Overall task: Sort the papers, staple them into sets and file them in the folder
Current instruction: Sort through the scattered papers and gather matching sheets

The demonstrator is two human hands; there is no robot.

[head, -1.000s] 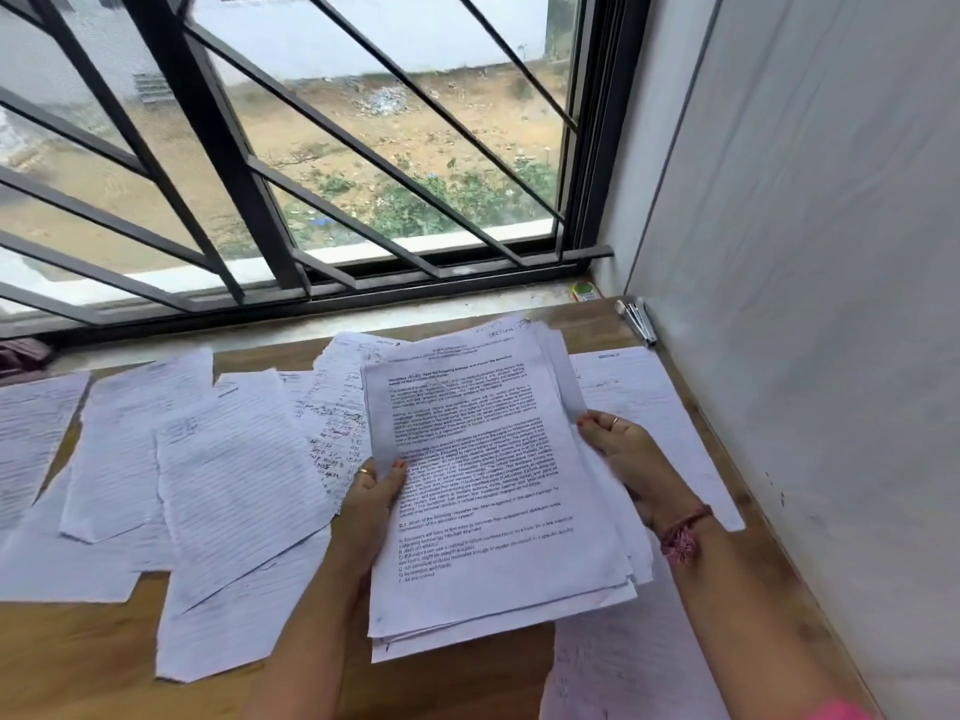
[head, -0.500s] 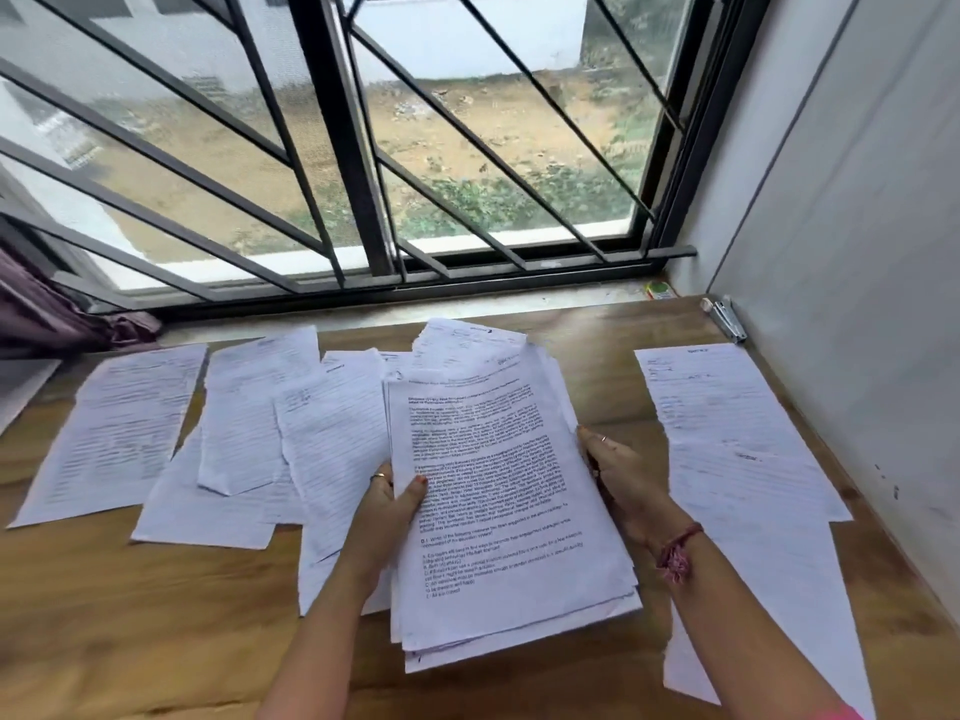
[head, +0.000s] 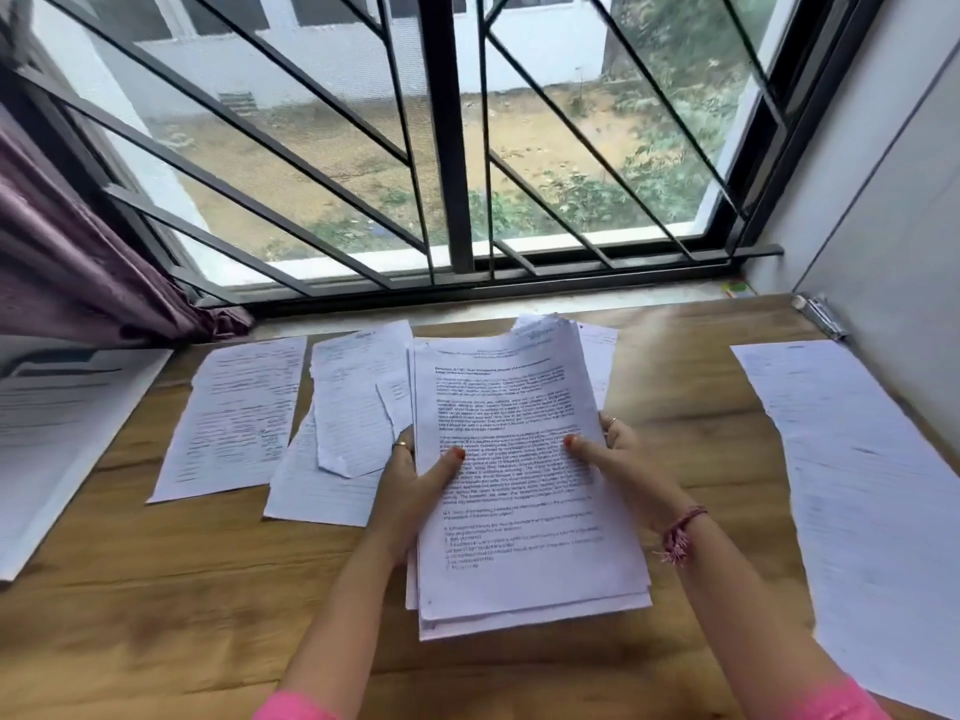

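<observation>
Since the earlier frame, right thumb moved onto the page face. Left hand [head: 415,475] and right hand [head: 618,459] fingers pinch the paper stack [head: 524,491] edges, squaring it over the counter [head: 208,589], near-centre, for sorting.

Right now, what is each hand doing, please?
Left hand: holds the stack, thumb on top.
Right hand: holds the stack too.

Likely home, curtain [head: 78,262], grilled window [head: 447,148]
</observation>
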